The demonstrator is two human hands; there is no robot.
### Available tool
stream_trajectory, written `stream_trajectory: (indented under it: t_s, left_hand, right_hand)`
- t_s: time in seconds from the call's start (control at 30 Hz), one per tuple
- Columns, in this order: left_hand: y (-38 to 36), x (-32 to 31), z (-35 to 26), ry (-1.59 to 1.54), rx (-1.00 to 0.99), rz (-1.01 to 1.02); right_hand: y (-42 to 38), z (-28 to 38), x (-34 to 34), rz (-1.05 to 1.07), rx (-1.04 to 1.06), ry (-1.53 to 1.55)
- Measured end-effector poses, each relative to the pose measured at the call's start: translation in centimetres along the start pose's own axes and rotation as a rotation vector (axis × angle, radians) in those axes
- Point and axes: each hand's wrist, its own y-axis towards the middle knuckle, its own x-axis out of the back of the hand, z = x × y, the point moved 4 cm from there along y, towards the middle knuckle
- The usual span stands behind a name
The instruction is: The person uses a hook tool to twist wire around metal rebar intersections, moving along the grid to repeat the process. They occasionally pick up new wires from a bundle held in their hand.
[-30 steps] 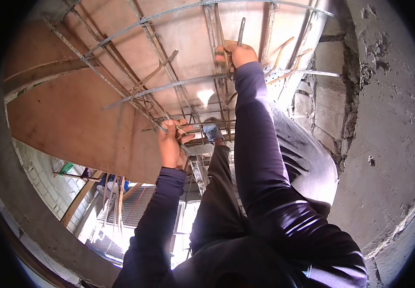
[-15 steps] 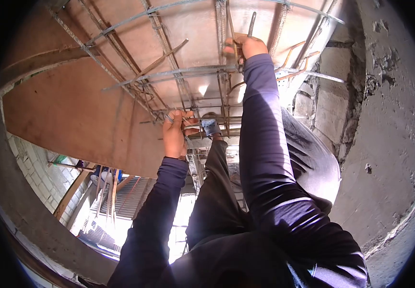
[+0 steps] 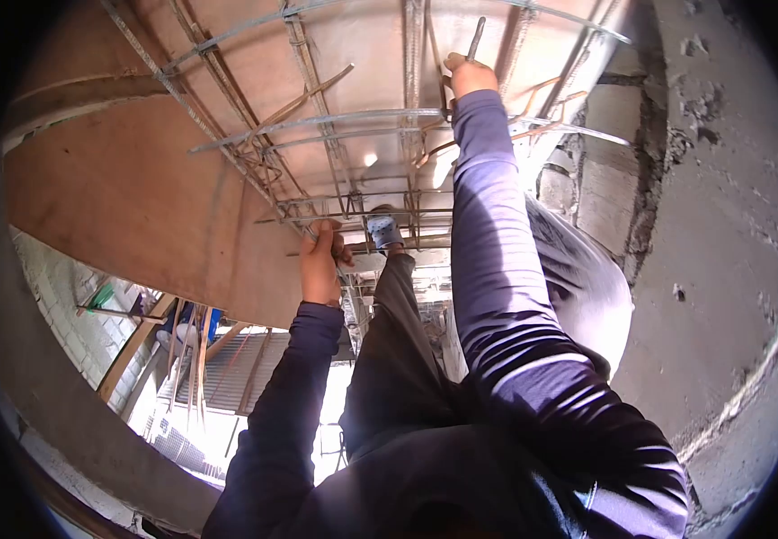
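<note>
My right hand [image 3: 473, 77] is closed around a short dark metal rod [image 3: 476, 39], whose end sticks up past the fist. It is above a cross bar of the rebar grid [image 3: 380, 117], close to an upright bar. My left hand [image 3: 321, 265] is lower down, fingers curled and pressed together at the edge of the grid. What lies between those fingers is hidden. A bent steel bar [image 3: 308, 103] slants across the grid between my hands.
Brown plywood panels [image 3: 137, 193] lie behind and left of the rebar. A rough concrete wall [image 3: 721, 225] rises on the right beside blockwork [image 3: 618, 162]. My shoe [image 3: 384, 229] is among the lower bars. Wooden poles [image 3: 195, 350] stand lower left, near a partly visible person [image 3: 173, 337].
My right hand has risen slightly with the rod, and its fingers are now more tightly closed. My left hand has shifted a little left and down, its fingers more curled.
</note>
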Motion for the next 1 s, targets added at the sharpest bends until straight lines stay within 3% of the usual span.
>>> stream_trajectory:
  t_s: [0.03,0.13,0.3,0.37,0.4,0.47,0.57,0.63,0.7,0.73,0.83,0.9,0.97,1.0]
  left_hand:
    - [-0.9,0.5,0.1,-0.006,-0.006,0.015]
    - [-3.5,2.0,0.8,0.096,0.044,0.039]
    - [-6.0,5.4,2.7,0.248,0.087,0.129]
    - [-5.8,7.7,3.2,0.635,0.043,0.191]
    - [-5.2,9.5,4.0,0.655,0.043,0.218]
    - [-3.9,12.7,4.8,0.965,-0.041,0.195]
    - [-5.4,14.7,2.4,1.073,0.035,0.215]
    - [-6.2,15.9,1.2,1.034,0.049,0.206]
    - [-7.0,16.4,-0.3,0.996,0.059,0.195]
    - [-7.6,16.4,-1.1,1.028,0.027,0.179]
    - [-8.1,16.6,-2.8,1.08,-0.033,0.166]
    - [-8.0,16.5,-3.3,1.105,-0.06,0.167]
    - [-8.3,16.5,-3.7,1.031,-0.19,0.183]
    - [-8.2,16.5,-3.8,1.039,-0.196,0.182]
  right_hand:
    - [-0.3,-0.2,0.4,-0.127,-0.026,0.016]
    - [-3.3,0.8,2.4,-0.152,0.04,0.093]
    - [-17.3,10.1,12.3,0.132,0.147,0.276]
    - [-22.8,12.5,17.6,0.206,0.331,0.249]
    - [-25.2,12.7,20.2,0.217,0.382,0.262]
    - [-31.2,12.6,25.0,0.087,0.445,0.044]
    - [-38.6,10.1,30.0,-0.136,0.472,-0.559]
    - [-42.8,7.3,31.4,-0.229,0.458,-0.715]
    - [-45.3,3.0,31.7,-0.272,0.488,-0.71]
    - [-46.5,1.4,31.2,-0.256,0.359,-0.738]
    - [-48.7,-1.0,29.0,-0.614,0.639,-0.452]
    - [-48.4,-0.2,29.0,-0.65,0.673,-0.435]
    - [-47.4,-0.8,29.2,-0.573,0.407,-0.688]
    - [-47.5,-0.7,29.2,-0.568,0.428,-0.669]
